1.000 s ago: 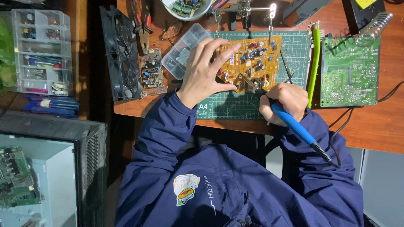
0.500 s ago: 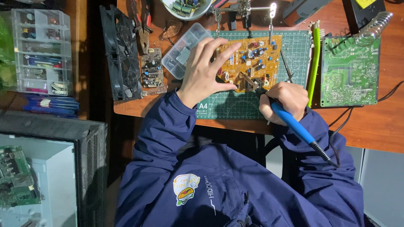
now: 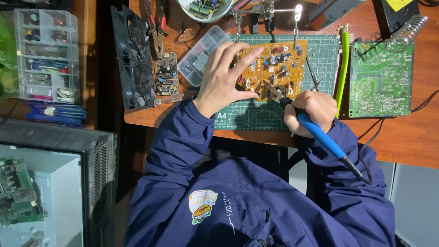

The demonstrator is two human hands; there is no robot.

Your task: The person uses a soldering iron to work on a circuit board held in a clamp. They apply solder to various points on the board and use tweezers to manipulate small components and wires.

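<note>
Head view: your left hand (image 3: pixel 222 80) lies on the orange circuit board (image 3: pixel 273 68); its fingers (image 3: pixel 249 54) are spread, the thumb pressed to the board's near edge and the other fingers arched over its left part, so the board is steadied and not lifted. Your right hand (image 3: pixel 310 111) has its fingers closed round the blue-handled soldering iron (image 3: pixel 320 137); the tip meets the board at its near edge, just beside the left thumb. The board rests on the green cutting mat (image 3: pixel 270 114), which lies toward the near edge of the tabletop (image 3: pixel 402 137), roughly midway along it.

Progress: the board is populated with components and the iron is applied at one point; judged from this, work on a joint is in hand; which joints are done and which are left cannot be told.

Edges and room: the mat's near edge runs close to the tabletop's near edge; your right wrist overhangs it. To the right, a yellow-green tube (image 3: pixel 342 68) and a green circuit board (image 3: pixel 381 80) stand near the iron hand; the iron's cable (image 3: pixel 366 151) trails off the near edge. To the left, a clear parts box (image 3: pixel 201 57), a small circuit board (image 3: pixel 166 75) and a black fan unit (image 3: pixel 132 57) crowd the left edge. At the far edge, a clip stand (image 3: pixel 270 9) leaves little room beyond the board.
</note>
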